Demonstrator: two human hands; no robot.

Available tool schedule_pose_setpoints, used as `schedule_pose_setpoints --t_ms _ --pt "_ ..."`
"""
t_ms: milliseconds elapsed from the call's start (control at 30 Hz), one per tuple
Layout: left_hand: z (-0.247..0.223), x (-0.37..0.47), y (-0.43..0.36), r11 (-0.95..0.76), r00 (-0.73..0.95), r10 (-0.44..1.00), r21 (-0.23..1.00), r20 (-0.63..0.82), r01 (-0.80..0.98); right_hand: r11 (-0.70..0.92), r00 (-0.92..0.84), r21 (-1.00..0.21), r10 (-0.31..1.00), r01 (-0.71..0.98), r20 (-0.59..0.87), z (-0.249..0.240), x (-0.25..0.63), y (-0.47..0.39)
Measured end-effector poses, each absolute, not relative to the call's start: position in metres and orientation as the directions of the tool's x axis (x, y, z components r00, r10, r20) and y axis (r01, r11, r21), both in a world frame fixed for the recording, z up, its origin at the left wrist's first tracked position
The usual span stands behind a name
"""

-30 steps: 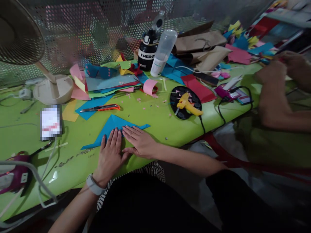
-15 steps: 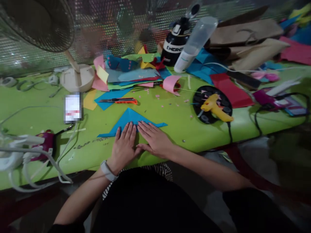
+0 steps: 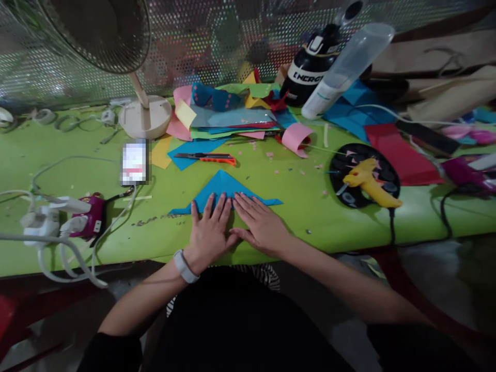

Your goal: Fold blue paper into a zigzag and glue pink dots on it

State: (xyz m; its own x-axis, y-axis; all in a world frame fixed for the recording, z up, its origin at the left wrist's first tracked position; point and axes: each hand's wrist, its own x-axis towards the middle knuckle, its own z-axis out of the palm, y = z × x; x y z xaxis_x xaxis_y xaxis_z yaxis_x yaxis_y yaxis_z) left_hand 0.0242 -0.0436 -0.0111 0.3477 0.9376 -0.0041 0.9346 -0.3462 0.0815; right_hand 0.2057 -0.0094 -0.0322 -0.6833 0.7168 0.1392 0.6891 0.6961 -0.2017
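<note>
A folded sheet of blue paper [image 3: 221, 184] lies flat in front of me, triangular with a narrow tail at each lower corner. My left hand [image 3: 210, 227] rests open on its lower edge, fingers spread and palm down. Beside it my right hand [image 3: 260, 223] lies open too, its fingers flat on the paper's lower right part. The two thumbs meet or nearly meet below the paper. Both hands hide part of the lower edge. Beyond the paper's tip is an orange utility knife [image 3: 217, 157], partly on a blue paper scrap [image 3: 182, 163].
A yellow glue gun [image 3: 368, 181] sits on a black round tray [image 3: 337, 160] at right. Behind are paper stacks [image 3: 232, 120], a black bottle [image 3: 306, 77] and a clear bottle [image 3: 349, 70]. A fan [image 3: 145, 116], a phone [image 3: 134, 161] and a purple power strip [image 3: 93, 217] stand at left.
The whole view has shifted, so the table's things appear further right. Both hands stay flat on the blue paper; the left fingers look a little more spread.
</note>
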Motion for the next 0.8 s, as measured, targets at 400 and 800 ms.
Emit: schedule_pose_setpoints --t_ms 400,800 --pt "-0.01 0.009 -0.048 -0.289 0.285 0.957 0.112 0.056 0.951 0.668 -0.662 -0.192 0.742 0.719 0.104 -0.03 0.213 -0.01" --pt "-0.011 -0.053 -0.066 -0.312 0.3 0.942 0.063 0.149 0.948 0.522 -0.515 -0.12 0.853 0.844 0.085 -0.029 0.253 -0.016"
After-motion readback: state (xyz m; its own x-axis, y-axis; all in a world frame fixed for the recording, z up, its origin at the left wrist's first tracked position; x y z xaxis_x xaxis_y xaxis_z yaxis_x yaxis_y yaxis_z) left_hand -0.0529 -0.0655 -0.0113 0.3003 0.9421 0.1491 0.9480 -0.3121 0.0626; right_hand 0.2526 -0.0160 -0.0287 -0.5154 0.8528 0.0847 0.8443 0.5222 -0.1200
